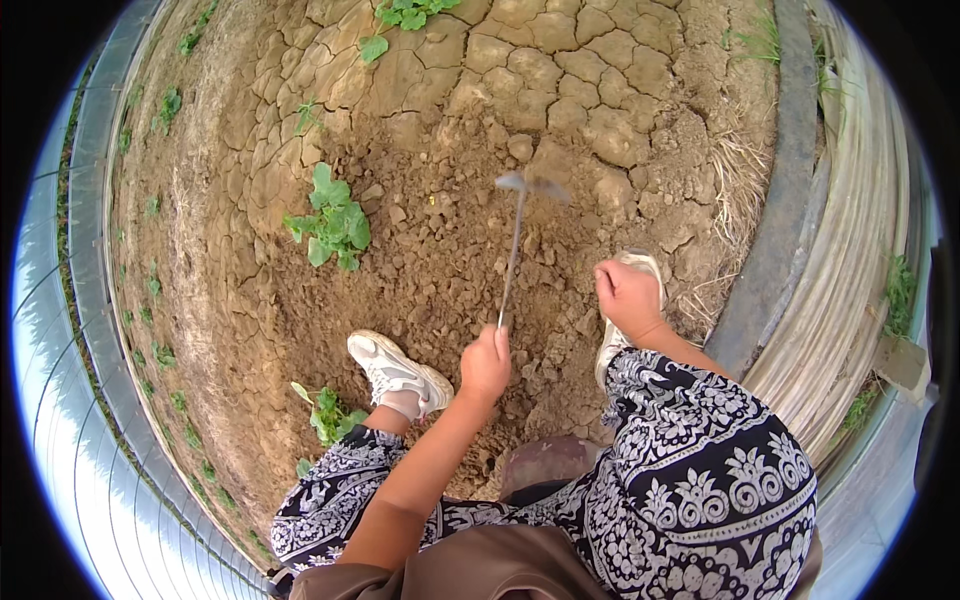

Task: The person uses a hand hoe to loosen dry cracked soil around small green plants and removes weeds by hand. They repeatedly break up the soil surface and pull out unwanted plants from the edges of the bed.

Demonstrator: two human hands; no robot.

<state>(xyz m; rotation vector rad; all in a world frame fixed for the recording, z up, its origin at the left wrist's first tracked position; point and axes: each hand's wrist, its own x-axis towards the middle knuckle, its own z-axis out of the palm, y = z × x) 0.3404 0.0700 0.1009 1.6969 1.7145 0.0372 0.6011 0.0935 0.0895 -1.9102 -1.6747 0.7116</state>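
Observation:
My left hand (pixel 486 361) grips the lower end of a thin metal-handled hand hoe (pixel 512 262). The hoe's head (pixel 531 184) is blurred and lies over the loose, broken soil (pixel 450 255), near the edge of the cracked crust. My right hand (pixel 627 296) is curled beside my right knee, over the white shoe (pixel 645 264); its fingers are bent and I cannot tell whether anything is in them. A leafy green plant (pixel 334 217) grows left of the hoe.
A second small plant (pixel 330 416) stands beside my left shoe (pixel 397 371). Dry cracked soil (pixel 555 67) lies ahead, with another plant (pixel 412 13) at the top. Dry grass (pixel 739 187), a dark strip (pixel 780 165) and gathered plastic film (pixel 862 172) run along the right.

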